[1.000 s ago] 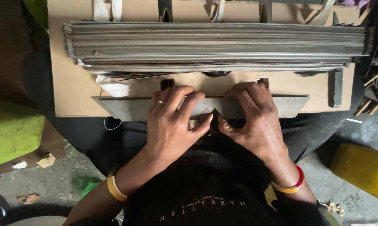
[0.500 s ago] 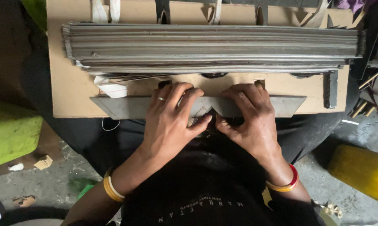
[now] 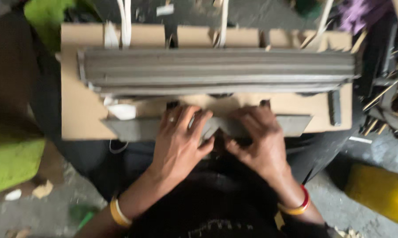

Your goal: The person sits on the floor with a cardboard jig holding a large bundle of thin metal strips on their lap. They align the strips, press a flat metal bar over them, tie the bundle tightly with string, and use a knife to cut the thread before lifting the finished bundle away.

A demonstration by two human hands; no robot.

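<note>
A long grey strip (image 3: 132, 128) lies along the near edge of a brown cardboard board (image 3: 77, 110) on my lap. My left hand (image 3: 181, 141) and my right hand (image 3: 256, 139) both press down on the strip's middle, thumbs meeting under its near edge. A ring shows on my left hand. Behind the hands sits a stack of long grey strips (image 3: 216, 70), laid edge to edge across the board. The picture is blurred.
A white scrap (image 3: 121, 111) lies left of my left hand. A short dark grey piece (image 3: 335, 107) stands at the board's right. Green cloth (image 3: 9, 165) is at the left, a yellow object (image 3: 379, 194) at the lower right, and sticks (image 3: 384, 92) lie at the right.
The view has dropped and blurred, so the board sits lower in the frame. Both hands stay pressed on the grey strip, shifted slightly left with it.
</note>
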